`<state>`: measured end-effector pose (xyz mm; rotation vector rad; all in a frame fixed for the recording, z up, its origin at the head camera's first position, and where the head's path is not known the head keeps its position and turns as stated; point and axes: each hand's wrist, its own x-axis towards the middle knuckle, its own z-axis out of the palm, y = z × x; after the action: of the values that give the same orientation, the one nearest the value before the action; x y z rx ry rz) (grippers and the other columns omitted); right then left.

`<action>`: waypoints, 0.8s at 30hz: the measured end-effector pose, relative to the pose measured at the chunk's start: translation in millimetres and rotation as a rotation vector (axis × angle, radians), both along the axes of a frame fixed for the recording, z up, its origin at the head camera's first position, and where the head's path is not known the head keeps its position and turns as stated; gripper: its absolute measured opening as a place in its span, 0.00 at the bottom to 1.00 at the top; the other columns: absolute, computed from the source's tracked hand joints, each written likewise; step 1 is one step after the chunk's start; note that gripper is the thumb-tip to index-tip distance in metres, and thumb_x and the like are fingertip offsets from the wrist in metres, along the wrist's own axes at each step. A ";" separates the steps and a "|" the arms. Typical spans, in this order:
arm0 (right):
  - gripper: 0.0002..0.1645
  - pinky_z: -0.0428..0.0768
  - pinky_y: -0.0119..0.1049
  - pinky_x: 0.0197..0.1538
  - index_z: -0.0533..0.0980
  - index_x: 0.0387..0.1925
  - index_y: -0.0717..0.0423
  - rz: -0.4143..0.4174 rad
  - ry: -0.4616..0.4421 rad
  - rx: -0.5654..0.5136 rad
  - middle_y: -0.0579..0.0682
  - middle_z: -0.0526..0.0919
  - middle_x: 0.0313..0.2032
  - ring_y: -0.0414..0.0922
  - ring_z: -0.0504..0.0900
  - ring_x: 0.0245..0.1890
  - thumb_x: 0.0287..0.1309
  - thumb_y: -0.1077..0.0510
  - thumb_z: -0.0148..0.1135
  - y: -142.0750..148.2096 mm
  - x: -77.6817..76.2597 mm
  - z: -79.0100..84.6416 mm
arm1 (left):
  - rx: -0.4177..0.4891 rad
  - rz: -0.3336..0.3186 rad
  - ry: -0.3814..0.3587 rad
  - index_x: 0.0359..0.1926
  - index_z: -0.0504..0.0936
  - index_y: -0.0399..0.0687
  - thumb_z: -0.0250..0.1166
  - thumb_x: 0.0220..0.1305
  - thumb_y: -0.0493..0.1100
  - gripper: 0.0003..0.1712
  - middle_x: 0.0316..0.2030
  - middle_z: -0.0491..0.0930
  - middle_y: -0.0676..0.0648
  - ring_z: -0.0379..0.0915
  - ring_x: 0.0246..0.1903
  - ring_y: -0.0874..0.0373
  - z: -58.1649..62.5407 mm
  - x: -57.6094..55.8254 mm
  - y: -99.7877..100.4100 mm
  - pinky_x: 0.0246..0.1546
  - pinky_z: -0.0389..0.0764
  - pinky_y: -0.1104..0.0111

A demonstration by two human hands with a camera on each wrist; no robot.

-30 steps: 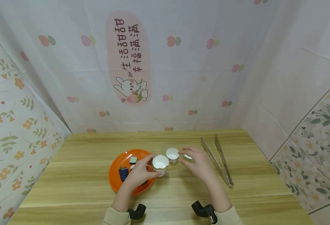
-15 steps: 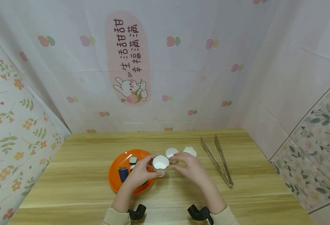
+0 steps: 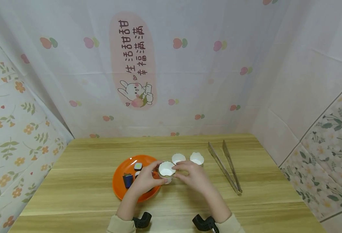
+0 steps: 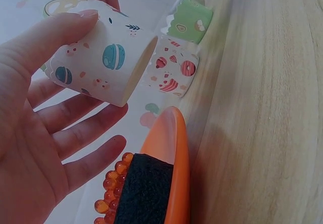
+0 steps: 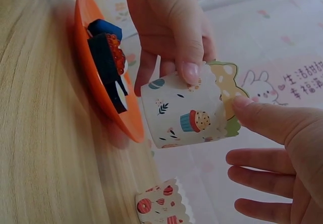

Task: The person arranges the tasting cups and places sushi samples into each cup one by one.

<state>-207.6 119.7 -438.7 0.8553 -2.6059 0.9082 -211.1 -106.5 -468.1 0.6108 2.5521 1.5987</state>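
Note:
My left hand (image 3: 144, 178) grips a white paper baking cup (image 4: 113, 57) printed with macarons and a cupcake, holding it above the table. A yellow-and-green scalloped edge (image 5: 229, 90) shows at its rim, perhaps from a second cup nested inside. On the other side, my right hand (image 3: 192, 174) pinches this rim; its other fingers are spread away from the cup. Behind the hands stand a paper cup with red sweets printed on it (image 4: 174, 67) and a green paper cup (image 4: 191, 24).
To the left, an orange plate (image 3: 117, 181) carries several sushi pieces, including a roe-topped roll (image 4: 144, 188) and a dark blue-wrapped piece (image 3: 128, 180). Metal tongs (image 3: 222, 165) lie spread on the right of the wooden table (image 3: 86, 161). A printed curtain (image 3: 188, 81) hangs behind.
My right hand has moved left, away from the green cup and past the red-printed one, to the rim of the held cup. The left hand has stayed nearly still.

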 end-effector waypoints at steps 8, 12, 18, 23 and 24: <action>0.13 0.79 0.44 0.50 0.86 0.40 0.46 -0.004 -0.005 0.005 0.48 0.84 0.46 0.47 0.79 0.50 0.50 0.52 0.72 -2.0 1.8 0.1 | -0.003 -0.006 -0.004 0.61 0.71 0.48 0.74 0.52 0.51 0.37 0.47 0.77 0.53 0.73 0.44 0.51 0.7 0.4 0.0 0.42 0.79 0.57; 0.12 0.79 0.44 0.50 0.86 0.39 0.47 -0.005 -0.003 0.011 0.48 0.83 0.46 0.47 0.79 0.50 0.51 0.52 0.72 -2.4 1.9 -0.6 | 0.003 -0.012 -0.001 0.61 0.71 0.48 0.74 0.52 0.50 0.37 0.47 0.77 0.52 0.73 0.44 0.51 1.2 0.6 0.2 0.43 0.79 0.57; 0.11 0.80 0.43 0.49 0.86 0.38 0.47 -0.001 0.006 0.007 0.48 0.84 0.46 0.46 0.79 0.50 0.50 0.53 0.72 -2.5 2.2 -0.6 | 0.009 -0.018 0.002 0.61 0.71 0.47 0.74 0.52 0.50 0.37 0.47 0.77 0.52 0.73 0.45 0.50 1.4 0.6 0.5 0.44 0.79 0.56; 0.10 0.80 0.43 0.49 0.86 0.37 0.47 0.002 0.005 0.013 0.48 0.84 0.45 0.46 0.80 0.49 0.50 0.53 0.72 -2.9 2.1 -0.5 | 0.012 -0.021 0.005 0.62 0.72 0.48 0.75 0.52 0.49 0.37 0.47 0.77 0.52 0.73 0.45 0.51 2.0 1.4 0.5 0.45 0.78 0.56; 0.10 0.80 0.42 0.49 0.86 0.37 0.47 0.003 0.003 0.015 0.48 0.84 0.45 0.46 0.80 0.49 0.50 0.53 0.72 -3.0 2.0 -0.6 | 0.014 -0.022 0.005 0.62 0.71 0.48 0.75 0.52 0.49 0.37 0.46 0.77 0.52 0.73 0.45 0.50 2.1 1.6 0.5 0.45 0.78 0.55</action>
<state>-205.5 116.8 -439.3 0.8635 -2.6131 0.8882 -209.5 -106.0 -466.0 0.6424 2.5306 1.6109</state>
